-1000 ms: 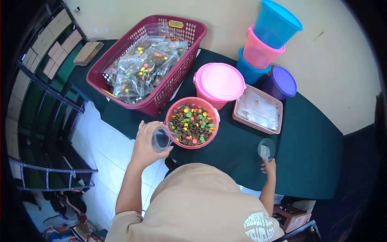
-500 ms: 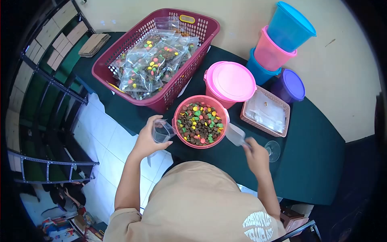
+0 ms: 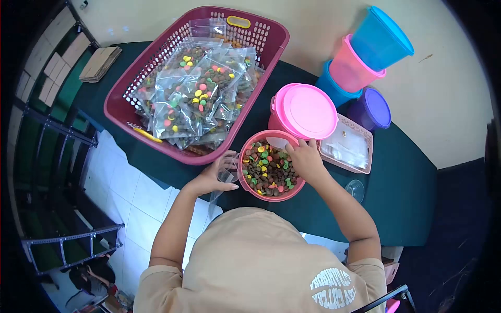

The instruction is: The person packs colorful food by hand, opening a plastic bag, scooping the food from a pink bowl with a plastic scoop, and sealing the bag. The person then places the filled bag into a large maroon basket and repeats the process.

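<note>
My left hand (image 3: pixel 211 177) is curled around a clear plastic cup-like piece (image 3: pixel 228 171), close against the left rim of a round pink tub (image 3: pixel 245 186). A strip of clear plastic (image 3: pixel 214 202) hangs beneath that hand. Small brown pieces mixed with yellow, green and pink ones (image 3: pixel 267 169) fill much of the tub. Over its upper right rim, my right hand (image 3: pixel 307 160) grips a translucent white scoop (image 3: pixel 277 142); the scoop's blade lies along the inside of the far wall, and the fingers cover its handle.
A maroon basket (image 3: pixel 119 112) of filled clear bags (image 3: pixel 193 94) stands at upper left. Behind the tub sits a pink-lidded container (image 3: pixel 308 110), beside a tray of clear bags (image 3: pixel 344 145). Stacked tubs (image 3: pixel 365 52), a purple one (image 3: pixel 373 107), a clear round dish (image 3: pixel 355 191) and brown paper (image 3: pixel 99 63) are around.
My right hand has brought the scoop from right of the tub to inside its far rim. My left hand, still around the clear piece, is nearer the tub's side. The camera view has shifted.
</note>
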`<act>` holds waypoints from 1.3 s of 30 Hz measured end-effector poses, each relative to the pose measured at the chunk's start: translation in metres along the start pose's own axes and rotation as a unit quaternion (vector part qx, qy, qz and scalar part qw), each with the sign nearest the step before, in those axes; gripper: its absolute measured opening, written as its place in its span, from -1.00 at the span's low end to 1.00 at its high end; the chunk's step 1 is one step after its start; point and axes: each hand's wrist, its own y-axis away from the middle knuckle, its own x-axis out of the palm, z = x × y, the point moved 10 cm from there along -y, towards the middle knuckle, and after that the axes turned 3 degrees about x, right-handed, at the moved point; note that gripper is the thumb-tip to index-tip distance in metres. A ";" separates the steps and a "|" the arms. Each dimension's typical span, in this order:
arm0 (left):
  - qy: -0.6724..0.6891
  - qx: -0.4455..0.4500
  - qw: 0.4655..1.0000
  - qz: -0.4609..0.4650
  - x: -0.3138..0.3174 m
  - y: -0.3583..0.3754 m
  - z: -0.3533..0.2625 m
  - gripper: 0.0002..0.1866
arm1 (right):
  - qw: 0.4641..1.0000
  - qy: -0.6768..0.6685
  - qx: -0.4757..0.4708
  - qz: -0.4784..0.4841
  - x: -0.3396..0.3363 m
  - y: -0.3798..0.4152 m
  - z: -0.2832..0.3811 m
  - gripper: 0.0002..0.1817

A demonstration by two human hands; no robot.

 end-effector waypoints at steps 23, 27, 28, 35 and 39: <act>0.142 0.022 0.959 0.245 0.056 -0.032 -0.003 0.01 | 0.985 -0.138 0.101 0.013 0.000 0.039 0.014 -0.82; 0.139 0.040 0.959 0.245 0.064 -0.031 -0.012 -0.02 | 0.980 -0.175 0.082 0.044 -0.015 0.051 0.021 -0.82; 0.134 0.039 0.958 0.251 0.067 -0.031 -0.012 -0.03 | 0.980 -0.175 0.082 0.044 -0.019 0.053 0.020 -0.82; 0.152 0.042 0.959 0.234 0.092 -0.032 -0.013 0.07 | 0.954 -0.256 0.132 0.089 -0.017 0.083 0.004 -0.86; 0.141 0.044 0.962 0.231 0.099 -0.033 -0.022 0.07 | 0.943 -0.277 0.163 0.089 -0.012 0.099 -0.019 -0.88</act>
